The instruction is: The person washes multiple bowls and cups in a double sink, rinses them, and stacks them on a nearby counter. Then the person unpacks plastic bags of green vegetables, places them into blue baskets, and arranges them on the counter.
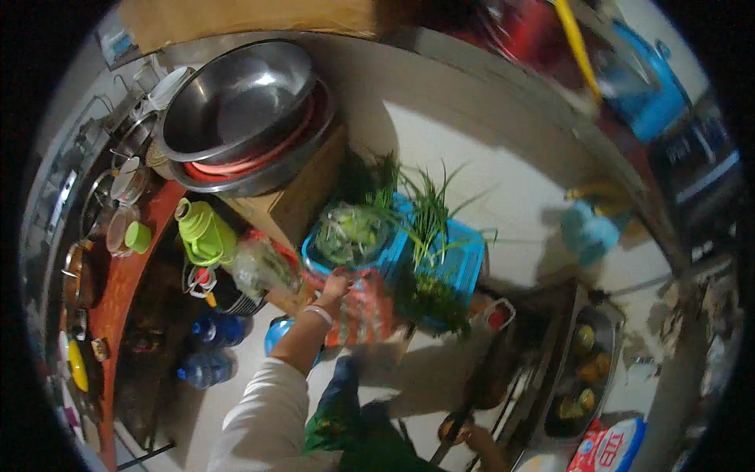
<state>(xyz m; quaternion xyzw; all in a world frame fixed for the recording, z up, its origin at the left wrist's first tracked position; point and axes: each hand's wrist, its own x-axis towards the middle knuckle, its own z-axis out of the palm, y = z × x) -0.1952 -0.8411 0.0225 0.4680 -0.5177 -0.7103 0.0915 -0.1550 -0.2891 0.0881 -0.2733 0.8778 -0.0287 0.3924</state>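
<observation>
My left hand point(337, 285), with a bangle at the wrist, reaches to the upper edge of a red-and-white striped plastic bag point(365, 310). Its fingers touch or pinch the bag; the grip is too blurred to tell. Just beyond it, a clear bag of green vegetables point(351, 233) sits in a blue plastic basket point(398, 248). Long green stalks point(433, 221) stick up beside it, by a second blue basket point(469, 251). At the lower right, my right hand point(476, 439) is by a round brownish item point(454, 428); whether it holds this is unclear.
Stacked metal basins point(236, 112) rest on a cardboard box point(307, 183). A green thermos jug point(203, 233) stands near the red-brown table edge point(135, 277). Large blue water bottles point(206, 369) are on the floor. A dark tray with several roundish items point(581, 377) lies at right.
</observation>
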